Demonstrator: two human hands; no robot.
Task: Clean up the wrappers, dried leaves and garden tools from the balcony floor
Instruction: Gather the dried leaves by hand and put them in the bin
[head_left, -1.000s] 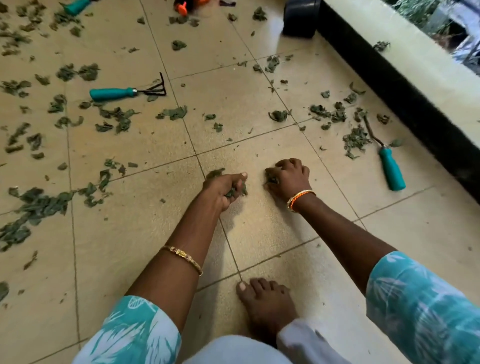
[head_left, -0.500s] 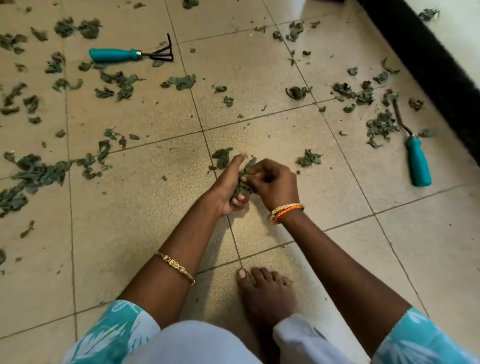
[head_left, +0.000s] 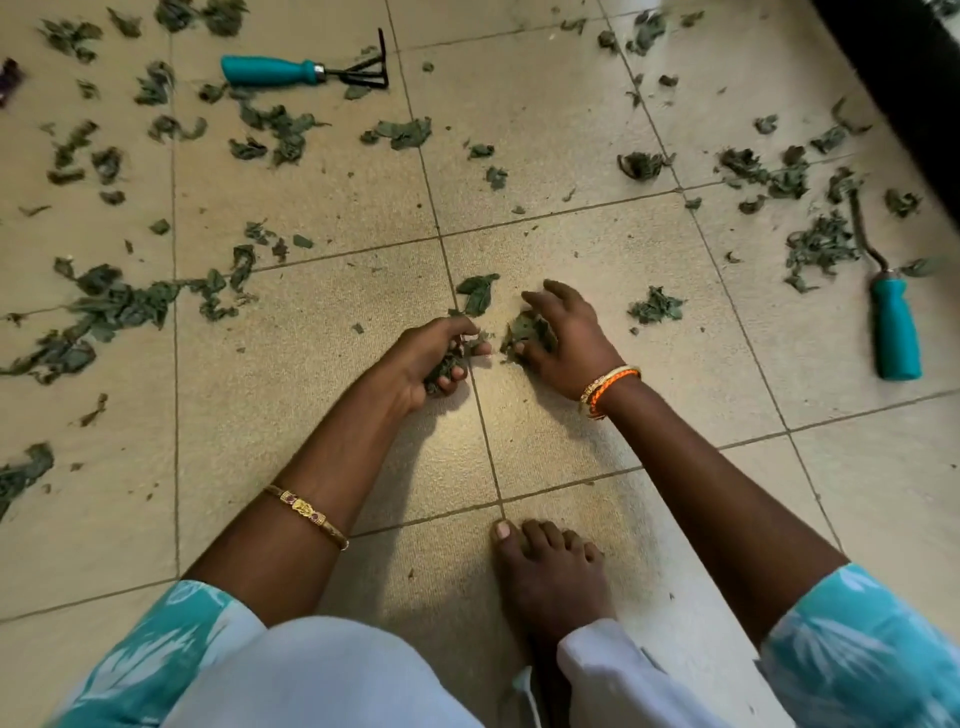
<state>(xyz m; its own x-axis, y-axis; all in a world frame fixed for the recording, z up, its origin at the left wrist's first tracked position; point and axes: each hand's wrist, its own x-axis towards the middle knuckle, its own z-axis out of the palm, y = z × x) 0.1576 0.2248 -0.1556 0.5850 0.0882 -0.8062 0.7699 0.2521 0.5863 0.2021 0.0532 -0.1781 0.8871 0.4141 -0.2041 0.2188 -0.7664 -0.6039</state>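
Left hand (head_left: 434, 353) grips dried leaves (head_left: 441, 370) — right hand (head_left: 566, 332) paws more.

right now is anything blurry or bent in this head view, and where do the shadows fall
Head view: the purple scrap at the left edge is smeared; tile lines bow towards the edges, wide-angle; soft shadows lie under both forearms; hand rake stays sharp.
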